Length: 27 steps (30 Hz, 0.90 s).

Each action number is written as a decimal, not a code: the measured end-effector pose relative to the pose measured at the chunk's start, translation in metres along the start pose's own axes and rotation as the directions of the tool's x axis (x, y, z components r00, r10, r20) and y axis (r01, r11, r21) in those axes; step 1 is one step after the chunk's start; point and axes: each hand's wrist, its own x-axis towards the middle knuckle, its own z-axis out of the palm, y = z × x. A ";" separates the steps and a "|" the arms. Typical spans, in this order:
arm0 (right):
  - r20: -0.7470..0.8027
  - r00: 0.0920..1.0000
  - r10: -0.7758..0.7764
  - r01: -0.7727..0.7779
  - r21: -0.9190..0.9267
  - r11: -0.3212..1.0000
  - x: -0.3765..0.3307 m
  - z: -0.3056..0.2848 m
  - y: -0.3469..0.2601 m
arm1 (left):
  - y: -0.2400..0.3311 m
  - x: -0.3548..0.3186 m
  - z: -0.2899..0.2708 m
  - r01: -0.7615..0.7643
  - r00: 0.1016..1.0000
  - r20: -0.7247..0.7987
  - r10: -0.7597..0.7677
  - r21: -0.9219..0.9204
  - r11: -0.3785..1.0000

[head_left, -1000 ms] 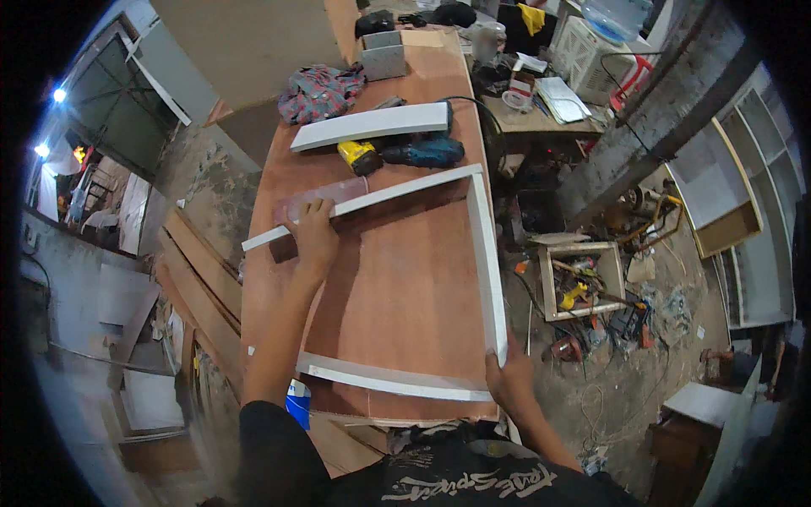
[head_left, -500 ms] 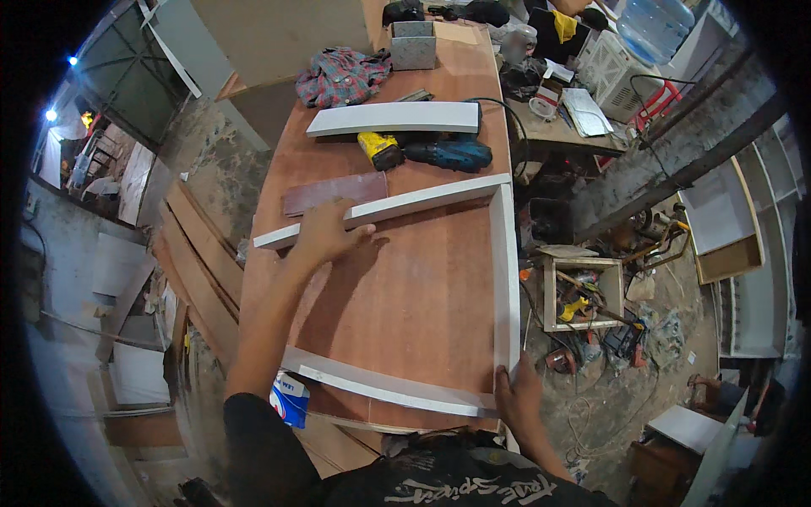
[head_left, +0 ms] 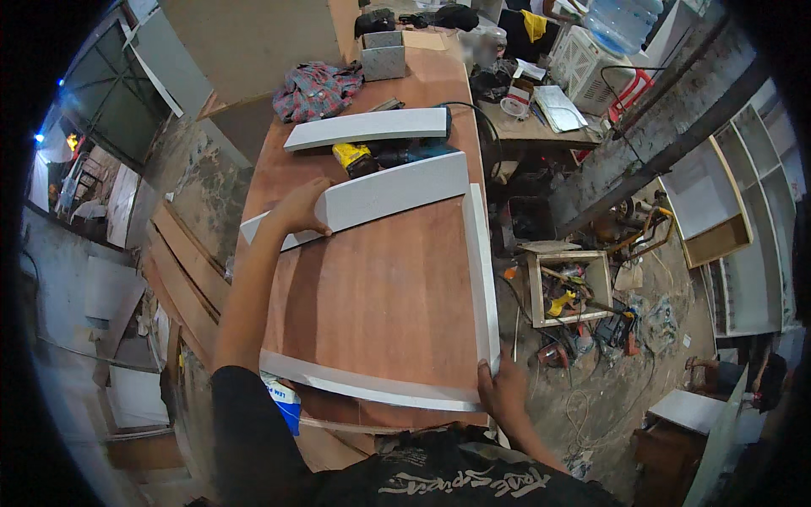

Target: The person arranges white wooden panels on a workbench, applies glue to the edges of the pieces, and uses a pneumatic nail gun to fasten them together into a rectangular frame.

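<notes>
My left hand (head_left: 302, 208) is closed around a white board (head_left: 397, 193) across the far side of a three-sided arrangement of boards. That board is tilted so its broad white face shows. Its right end is by the far end of a second white board (head_left: 482, 279), which runs along the workbench's right edge. At the near right corner my right hand (head_left: 503, 390) grips this second board, thumb on its inner side. A third white board (head_left: 372, 385) stands on edge along the near side, meeting the corner by my right hand.
Beyond the boards on the wooden workbench (head_left: 380, 287) lie a loose white panel (head_left: 367, 127), a yellow tool (head_left: 355, 159) and a partly hidden blue tool (head_left: 431, 150). A checked cloth (head_left: 317, 91) and grey box (head_left: 383, 57) sit farther back. A tool crate (head_left: 534, 291) stands right.
My left hand has turned the far board, so its broad face now shows and it covers the reddish block and part of the blue tool. My right hand keeps its hold. The view has shifted slightly.
</notes>
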 end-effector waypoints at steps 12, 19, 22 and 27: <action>0.000 1.000 0.014 -0.014 0.012 1.000 0.000 -0.002 -0.002 | -0.021 0.009 0.000 -0.025 0.995 0.095 0.022 0.025 0.999; -0.019 1.000 -0.007 0.008 0.012 1.000 0.001 0.003 0.007 | -0.032 0.003 -0.024 0.096 0.992 0.072 -0.108 0.154 0.983; 0.003 1.000 0.003 -0.003 0.041 0.999 0.003 0.002 0.003 | -0.056 -0.002 -0.023 0.091 0.995 -0.066 -0.079 0.224 0.970; 0.021 1.000 0.019 -0.020 0.031 0.999 0.003 -0.002 0.001 | -0.035 -0.004 -0.022 0.065 0.980 -0.196 -0.036 0.143 0.988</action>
